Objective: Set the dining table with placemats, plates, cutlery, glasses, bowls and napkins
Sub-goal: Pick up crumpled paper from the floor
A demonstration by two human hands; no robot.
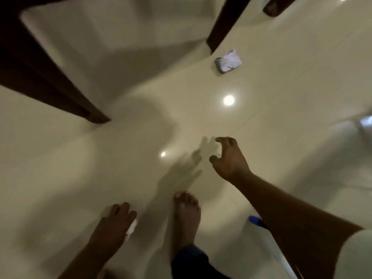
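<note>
Left hand round white napkin (blurred)

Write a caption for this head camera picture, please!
Looking down: right hand reaches over the shiny floor; left hand holds something white.

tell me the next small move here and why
Probably step forward and reach the right hand down to the small white packet on the floor. That hand is stretched out, holding nothing, while the left hand already pinches something white, too blurred to identify.
</note>
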